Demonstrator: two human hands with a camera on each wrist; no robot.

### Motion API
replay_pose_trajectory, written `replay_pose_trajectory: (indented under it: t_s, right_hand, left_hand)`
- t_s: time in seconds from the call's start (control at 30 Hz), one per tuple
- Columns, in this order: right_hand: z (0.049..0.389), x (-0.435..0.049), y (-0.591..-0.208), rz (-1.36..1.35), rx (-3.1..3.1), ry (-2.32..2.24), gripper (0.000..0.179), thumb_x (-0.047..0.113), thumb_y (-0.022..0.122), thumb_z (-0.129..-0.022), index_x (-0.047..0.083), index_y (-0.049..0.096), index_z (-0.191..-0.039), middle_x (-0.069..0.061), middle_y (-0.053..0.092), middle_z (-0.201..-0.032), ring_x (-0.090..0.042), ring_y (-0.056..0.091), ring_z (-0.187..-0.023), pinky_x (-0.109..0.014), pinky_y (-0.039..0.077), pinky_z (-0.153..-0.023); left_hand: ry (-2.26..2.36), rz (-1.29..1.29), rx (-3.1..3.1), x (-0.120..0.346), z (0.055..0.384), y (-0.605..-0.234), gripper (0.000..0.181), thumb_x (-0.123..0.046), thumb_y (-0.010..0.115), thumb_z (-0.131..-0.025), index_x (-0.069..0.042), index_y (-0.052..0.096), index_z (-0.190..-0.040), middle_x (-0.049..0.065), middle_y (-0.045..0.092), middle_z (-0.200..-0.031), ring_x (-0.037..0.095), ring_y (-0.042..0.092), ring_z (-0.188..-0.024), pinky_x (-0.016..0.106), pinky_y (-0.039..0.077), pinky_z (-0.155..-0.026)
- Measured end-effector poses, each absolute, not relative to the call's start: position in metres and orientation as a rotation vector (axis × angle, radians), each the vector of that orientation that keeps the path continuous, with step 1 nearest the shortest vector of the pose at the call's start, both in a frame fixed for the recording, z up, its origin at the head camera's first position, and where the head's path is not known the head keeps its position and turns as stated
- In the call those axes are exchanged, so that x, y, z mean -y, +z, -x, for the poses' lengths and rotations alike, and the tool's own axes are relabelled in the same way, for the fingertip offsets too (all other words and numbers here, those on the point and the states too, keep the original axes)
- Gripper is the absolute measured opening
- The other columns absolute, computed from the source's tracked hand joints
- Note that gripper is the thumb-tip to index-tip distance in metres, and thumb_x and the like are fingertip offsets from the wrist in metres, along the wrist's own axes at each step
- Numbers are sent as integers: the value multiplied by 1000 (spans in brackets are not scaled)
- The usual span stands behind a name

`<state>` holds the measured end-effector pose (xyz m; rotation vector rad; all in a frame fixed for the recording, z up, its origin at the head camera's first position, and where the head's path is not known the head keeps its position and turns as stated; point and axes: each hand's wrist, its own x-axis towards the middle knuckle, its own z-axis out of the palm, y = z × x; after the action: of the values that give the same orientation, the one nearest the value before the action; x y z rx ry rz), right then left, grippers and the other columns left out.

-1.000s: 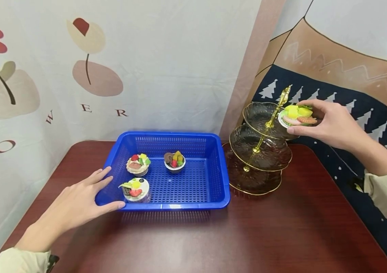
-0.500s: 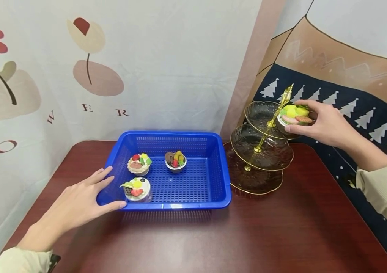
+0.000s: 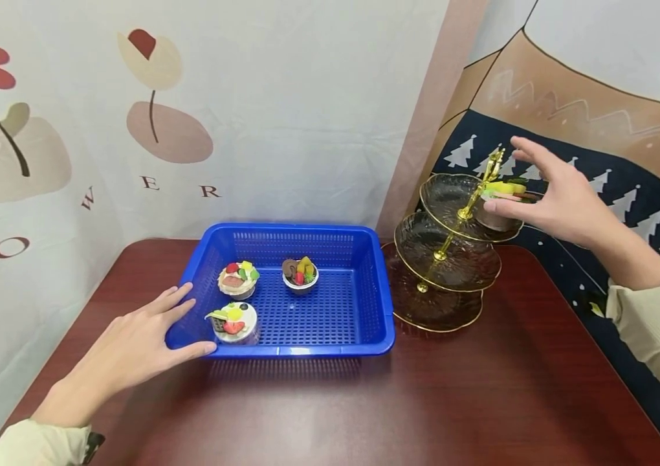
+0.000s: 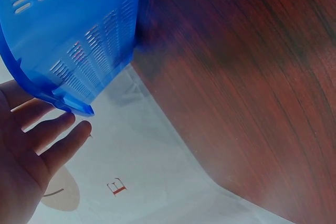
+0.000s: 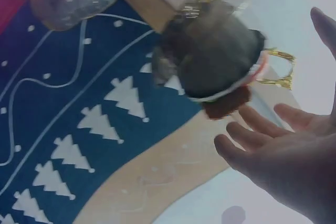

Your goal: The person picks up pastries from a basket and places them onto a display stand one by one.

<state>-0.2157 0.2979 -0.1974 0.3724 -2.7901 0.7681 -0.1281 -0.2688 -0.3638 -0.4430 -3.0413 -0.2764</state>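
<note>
My left hand (image 3: 129,349) rests on the left rim of the blue plastic basket (image 3: 318,351), thumb on the front edge, fingers spread straight. The left wrist view shows its fingertips at the basket's rim (image 4: 79,109). A cupcake with yellow fruit on top (image 3: 506,188) stands on the upper plate of a three-tier stand (image 3: 464,262), right of the gold post. Around it my right hand (image 3: 569,200) is spread, the thumb in front overlapping the cupcake. In the right wrist view the fingers stand apart from the cupcake's dark cup (image 5: 215,56), which is blurred.
Inside the basket are a chocolate cupcake (image 3: 299,275), a cream cupcake with a raspberry (image 3: 238,281) and a white-topped one with strawberry (image 3: 235,323). The stand is just right of the basket on the brown table (image 3: 411,408). Printed cloths hang behind.
The cupcake with yellow fruit has come down onto the stand's upper plate. My right hand has let go of it, fingers lifting up and away. My left hand stays at the basket.
</note>
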Motion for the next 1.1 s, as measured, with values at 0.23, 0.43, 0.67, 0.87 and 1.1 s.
replay_pose_trajectory:
  t_s: [0.23,0.43,0.67,0.87,1.1]
  right_hand:
    - [211,-279,-182,-394,2618,828,96,32,82,-81,31,25,-159,-8,32,-160,-27,18,-151,-66,10,-115]
    - [206,-249,-172,-555,2532,866,95,26,84,-79,34,30,-156,1,35,-159,-15,24,-149,-51,12,-119]
    - [210,-205,-178,-826,2566,806,95,31,85,-78,32,31,-156,4,35,-159,-15,29,-146,-51,22,-118]
    - [218,-170,-196,-973,2590,824,97,38,85,-78,26,30,-157,3,34,-159,-15,30,-146,-50,25,-117]
    - [228,-130,-222,-1105,2651,842,99,42,83,-79,17,28,-158,2,30,-161,-16,29,-147,-45,26,-117]
  left_hand:
    - [-272,438,3053,269,128,-363,98,-78,60,-79,0,57,-138,24,42,-151,50,44,-133,69,46,-86]
    - [-280,440,3052,269,128,-362,97,-77,61,-79,0,58,-138,24,42,-151,50,44,-133,69,46,-86]
    - [-278,440,3058,268,128,-361,98,-78,60,-79,0,57,-138,24,42,-151,50,43,-134,69,45,-87]
    - [-270,441,3062,269,128,-360,99,-79,60,-79,1,57,-138,25,42,-151,50,43,-133,70,46,-86]
    - [-268,447,3061,269,128,-360,99,-79,59,-79,1,58,-138,25,42,-151,51,44,-132,69,46,-86]
